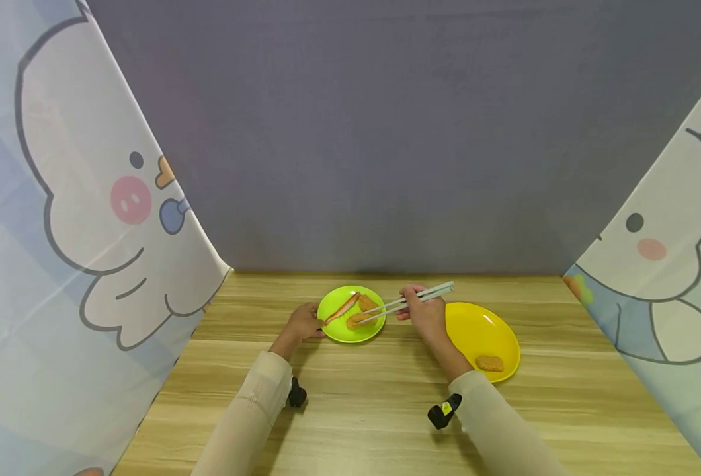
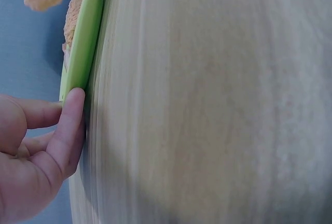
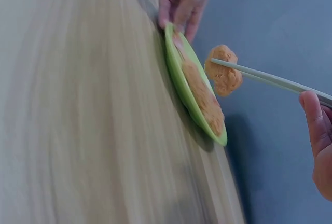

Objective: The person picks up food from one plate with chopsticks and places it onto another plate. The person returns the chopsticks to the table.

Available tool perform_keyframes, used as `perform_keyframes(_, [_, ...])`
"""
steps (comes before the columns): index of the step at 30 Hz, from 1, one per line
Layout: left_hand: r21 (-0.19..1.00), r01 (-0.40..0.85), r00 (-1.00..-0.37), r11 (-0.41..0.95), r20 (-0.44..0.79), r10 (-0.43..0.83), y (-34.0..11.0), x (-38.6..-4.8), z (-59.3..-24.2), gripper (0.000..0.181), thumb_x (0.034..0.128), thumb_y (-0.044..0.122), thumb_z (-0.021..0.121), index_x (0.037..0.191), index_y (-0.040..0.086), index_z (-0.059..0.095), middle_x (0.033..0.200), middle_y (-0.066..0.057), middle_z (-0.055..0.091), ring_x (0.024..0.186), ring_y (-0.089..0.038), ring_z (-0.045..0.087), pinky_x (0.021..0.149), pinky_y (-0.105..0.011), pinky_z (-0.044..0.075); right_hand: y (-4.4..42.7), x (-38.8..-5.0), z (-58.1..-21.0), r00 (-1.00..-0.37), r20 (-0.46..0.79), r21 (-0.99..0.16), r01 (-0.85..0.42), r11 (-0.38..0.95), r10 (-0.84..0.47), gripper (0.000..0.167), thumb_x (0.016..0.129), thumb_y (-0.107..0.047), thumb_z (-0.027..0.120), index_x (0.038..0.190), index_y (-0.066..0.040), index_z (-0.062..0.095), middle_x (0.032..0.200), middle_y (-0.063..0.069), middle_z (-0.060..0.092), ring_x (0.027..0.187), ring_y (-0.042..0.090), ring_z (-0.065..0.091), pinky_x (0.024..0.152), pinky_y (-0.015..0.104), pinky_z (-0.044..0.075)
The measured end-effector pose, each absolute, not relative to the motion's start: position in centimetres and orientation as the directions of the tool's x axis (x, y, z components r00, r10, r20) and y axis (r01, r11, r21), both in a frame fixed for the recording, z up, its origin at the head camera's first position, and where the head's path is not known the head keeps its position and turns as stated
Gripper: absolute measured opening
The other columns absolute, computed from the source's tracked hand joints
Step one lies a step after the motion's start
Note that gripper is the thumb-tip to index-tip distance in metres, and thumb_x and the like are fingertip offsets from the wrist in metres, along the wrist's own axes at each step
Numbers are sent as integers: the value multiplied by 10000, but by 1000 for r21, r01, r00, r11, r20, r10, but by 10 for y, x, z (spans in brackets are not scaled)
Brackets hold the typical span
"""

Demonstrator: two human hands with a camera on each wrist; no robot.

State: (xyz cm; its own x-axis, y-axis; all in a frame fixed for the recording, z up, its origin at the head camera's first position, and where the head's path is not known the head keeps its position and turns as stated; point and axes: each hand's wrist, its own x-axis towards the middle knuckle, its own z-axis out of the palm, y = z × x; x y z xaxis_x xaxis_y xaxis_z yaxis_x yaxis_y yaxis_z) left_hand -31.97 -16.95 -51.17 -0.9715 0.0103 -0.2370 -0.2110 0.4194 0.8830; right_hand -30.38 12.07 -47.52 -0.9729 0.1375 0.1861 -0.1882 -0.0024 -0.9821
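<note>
At its left rim, my left hand (image 1: 304,322) pinches a small green plate (image 1: 350,337) between thumb and fingers. My right hand (image 1: 428,322) grips a pair of pale chopsticks (image 1: 438,291), whose tips hold a brown nugget (image 3: 224,71). The right wrist view shows that nugget lifted above the plate, apart from it. On the plate lie another nugget (image 1: 367,303) and a red-and-white crab-leg-like strip (image 1: 342,307). The left wrist view shows the fingers (image 2: 72,112) at the green rim.
A larger yellow plate (image 1: 475,324) stands to the right, partly behind the right forearm, with a nugget (image 1: 490,363) near its front edge. A grey panel (image 1: 386,145) closes off the back of the wooden table (image 1: 362,403). Cartoon-printed sheets flank both sides.
</note>
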Motion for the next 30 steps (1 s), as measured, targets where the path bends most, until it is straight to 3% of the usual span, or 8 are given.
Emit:
perform_keyframes(6, [889,-200,-974,411,-228,20,-169,-321,-514,574,943,-37,629,1494,-7,469,1238,-253,586,780,-177,694,664,-260,653,106,-299,-480,-974,203,-979,-201,25,103,306,1018,-163,614,989,132,690,801,318,707,513,160,699,513,386,637])
perform_keyframes(10, [893,-195,-974,407,-223,24,-168,-322,-515,565,938,-49,629,1482,-24,475,1226,-254,587,793,-186,695,665,-270,655,99,-297,-486,-974,202,-979,-198,55,97,320,1020,-174,614,1005,135,695,804,288,720,518,128,690,512,367,637])
perform_keyframes(15, [893,-189,-977,408,-215,17,-169,-322,-515,559,927,-65,629,1466,-41,485,1169,-229,591,759,-179,681,646,-262,651,92,-294,-490,-972,219,-974,-214,69,89,282,1017,-170,618,991,92,719,837,323,710,521,110,682,543,447,637])
perform_keyframes(20, [889,-185,-977,418,-211,17,-169,-321,-515,548,928,-68,621,1459,-51,487,1143,-218,583,755,-178,680,643,-257,650,87,-291,-491,-969,234,-971,-228,76,77,252,1010,-180,637,950,40,745,836,318,712,540,192,707,550,457,636])
perform_keyframes(23, [888,-192,-976,417,-218,15,-168,-320,-514,549,934,-64,618,1466,-39,487,1156,-220,580,758,-180,681,649,-259,652,86,-290,-490,-972,227,-972,-221,86,67,237,1011,-173,637,951,24,755,840,316,716,577,312,724,576,499,633])
perform_keyframes(25, [888,-192,-976,417,-219,17,-168,-320,-514,549,938,-64,612,1470,-40,482,1169,-232,577,758,-179,682,649,-265,654,84,-287,-485,-976,208,-974,-200,110,64,228,1019,-145,618,960,28,754,821,288,720,628,415,721,553,450,641])
perform_keyframes(30, [885,-194,-975,423,-220,14,-169,-320,-514,548,944,-61,603,1476,-36,478,1194,-250,571,785,-197,695,658,-277,657,84,-286,-489,-979,199,-976,-193,102,47,256,1023,-158,614,1009,65,738,829,288,720,629,402,725,537,437,638])
